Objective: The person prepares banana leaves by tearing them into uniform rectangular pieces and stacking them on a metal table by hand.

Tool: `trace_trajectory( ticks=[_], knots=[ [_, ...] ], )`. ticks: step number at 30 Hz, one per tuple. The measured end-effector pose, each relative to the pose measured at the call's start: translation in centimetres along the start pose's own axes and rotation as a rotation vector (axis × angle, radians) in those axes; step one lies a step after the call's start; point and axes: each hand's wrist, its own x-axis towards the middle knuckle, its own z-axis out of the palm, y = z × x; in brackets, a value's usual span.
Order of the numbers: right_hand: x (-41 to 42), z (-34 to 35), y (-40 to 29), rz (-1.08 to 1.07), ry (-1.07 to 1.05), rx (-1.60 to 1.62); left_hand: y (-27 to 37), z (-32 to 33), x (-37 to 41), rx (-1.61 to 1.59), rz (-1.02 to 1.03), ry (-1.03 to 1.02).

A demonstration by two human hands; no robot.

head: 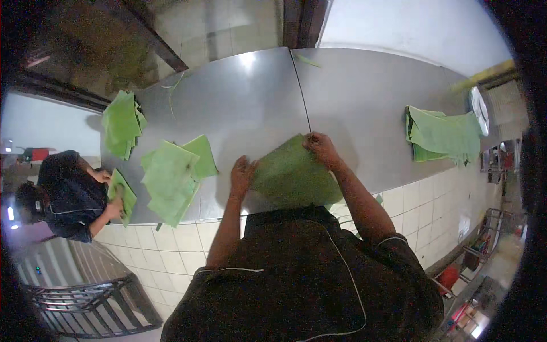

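Right before me, at the near edge of the metal table (256, 102), lies a green leaf sheet (299, 175), probably cut banana leaf. My left hand (242, 176) rests against its left edge with the fingers slightly apart; whether it grips the leaf is unclear. The sheet's far corner is pinched by my right hand (318, 147). A loose pile of leaf pieces (171, 184) lies left of my left hand, and another leaf pile (122, 124) is farther left. At the table's right end sits a stack of leaf pieces (444, 132).
On the far left a co-worker (72, 196) handles a leaf piece (122, 196) at the table. A white round object (479, 111) stands beside the right stack. Thin leaf scraps (307, 61) lie near the far edge. A slatted metal rack (94, 303) is at lower left.
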Motion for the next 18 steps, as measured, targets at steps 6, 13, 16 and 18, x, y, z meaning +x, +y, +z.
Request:
trace_trajectory(
  ticks=[6,13,16,18],
  knots=[
    [7.0,-4.7,-4.9,-0.102,0.063,-0.029,7.3,3.0,1.0,-0.156,0.118,-0.204],
    [1.3,-7.6,5.3,0.116,-0.110,-0.430,7.3,2.2,9.9,-0.368,0.106,0.077],
    [-6.5,-4.8,8.8,-0.034,0.029,-0.922,7.1,0.9,10.2,-0.561,0.046,0.134],
    [-9.4,-3.8,9.3,-0.003,0.061,-0.888,6.2,-0.3,9.8,-0.626,-0.020,0.175]
  ],
)
